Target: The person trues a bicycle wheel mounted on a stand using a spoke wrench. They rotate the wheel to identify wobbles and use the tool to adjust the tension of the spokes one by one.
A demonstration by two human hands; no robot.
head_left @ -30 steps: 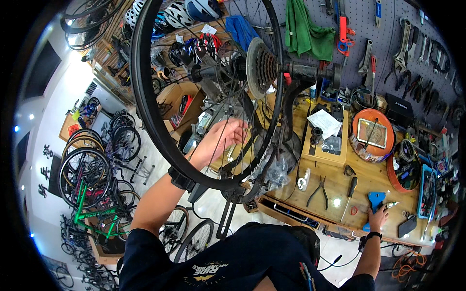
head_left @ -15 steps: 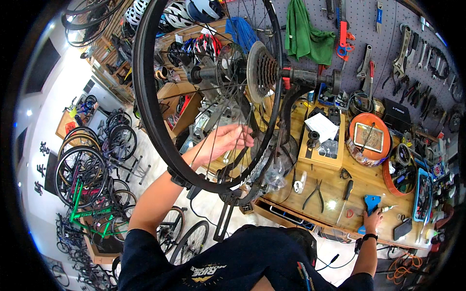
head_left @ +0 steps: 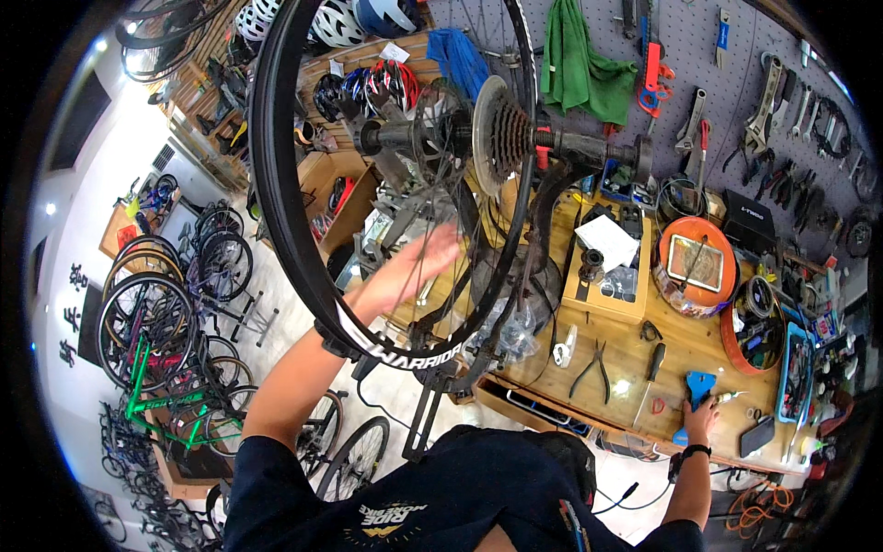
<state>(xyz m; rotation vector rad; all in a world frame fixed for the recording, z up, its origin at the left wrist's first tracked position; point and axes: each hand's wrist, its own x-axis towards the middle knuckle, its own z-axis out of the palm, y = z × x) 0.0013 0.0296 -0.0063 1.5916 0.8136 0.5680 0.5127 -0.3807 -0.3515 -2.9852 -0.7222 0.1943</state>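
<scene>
The workshop is backed by a grey pegboard (head_left: 699, 41) hung with tools, and a wooden tabletop (head_left: 630, 354) is set below it; many bicycles (head_left: 138, 400) are parked on the pale floor at left. One wheel (head_left: 273, 184) with one cassette (head_left: 504, 136) is mounted upright in a dark stand (head_left: 548, 207) at the tabletop's near left. The left hand (head_left: 428, 256) is seen through the spokes, blurred; its fingers look extended, but whether anything is gripped cannot be told. By the right hand (head_left: 701, 421), at the near edge, one blue tool (head_left: 701, 383) is held in closed fingers. One pair of pliers (head_left: 590, 370), one screwdriver (head_left: 657, 362) and two round containers (head_left: 727, 241) with orange interiors are noted, with one cardboard box (head_left: 589, 299) partly covered by white paper (head_left: 609, 241). The view of the left hand is crossed by spokes.
</scene>
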